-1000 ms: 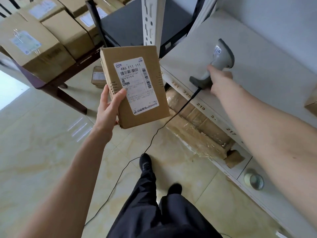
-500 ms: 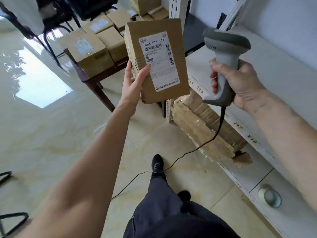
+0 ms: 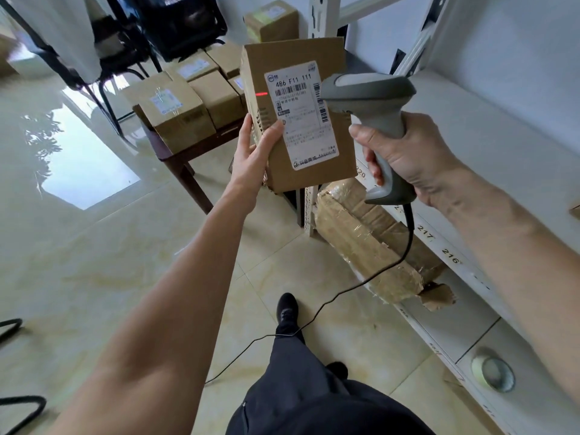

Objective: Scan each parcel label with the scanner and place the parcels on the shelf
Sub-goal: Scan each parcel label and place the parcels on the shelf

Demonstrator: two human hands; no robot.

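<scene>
1. The parcel point(image 3: 298, 117) is held up in the air by the left hand point(image 3: 254, 155), gripped at its left edge, thumb on the label point(image 3: 301, 114).
2. Open floor point(image 3: 94, 262) is seen on the left; the shelf point(image 3: 502, 158) edge is close on the right.
3. The parcel's long side is stood upright, label turned toward the person.
4. The scanner point(image 3: 373, 120) is gripped by the right hand point(image 3: 408, 158) and pointed at the label, just beside it.

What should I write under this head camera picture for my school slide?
Left hand holds a labelled parcel while the right hand aims a scanner at it.
</scene>
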